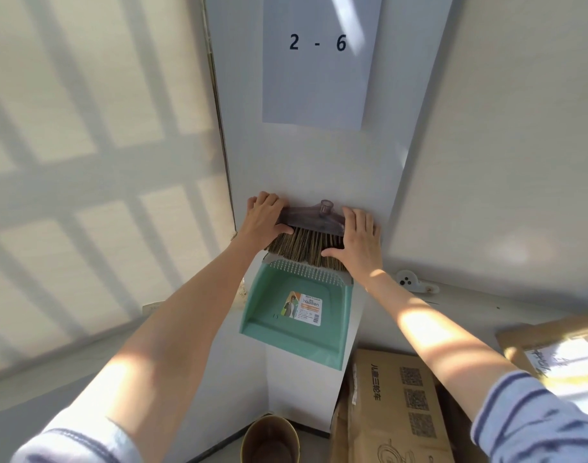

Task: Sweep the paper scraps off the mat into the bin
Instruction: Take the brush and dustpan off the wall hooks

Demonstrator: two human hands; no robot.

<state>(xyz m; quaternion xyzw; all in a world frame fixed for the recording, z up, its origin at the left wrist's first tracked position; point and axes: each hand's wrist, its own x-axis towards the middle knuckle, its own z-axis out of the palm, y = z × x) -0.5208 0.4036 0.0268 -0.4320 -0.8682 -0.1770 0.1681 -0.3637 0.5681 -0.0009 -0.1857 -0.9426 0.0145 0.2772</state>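
Left hand (266, 217): fingers curled over the left end of the broom head (314, 218), gripping it.
Right hand (356, 238): fingers nearly straight, laid flat on the right end, thumb spread across the bristles (296, 243).
Broom head: no handle, socket empty, held against the white panel (319, 168), bristle tips meeting the comb edge of the green dustpan (299, 315).
Bin (269, 439): low in view, well below the dustpan, beside cardboard boxes (396, 406).
Scraps and mat: not visible.
Risk: possible slip of the head from under the flat right hand, for want of a handle; dustpan nudged loose by the bristles and dropped past the bin.
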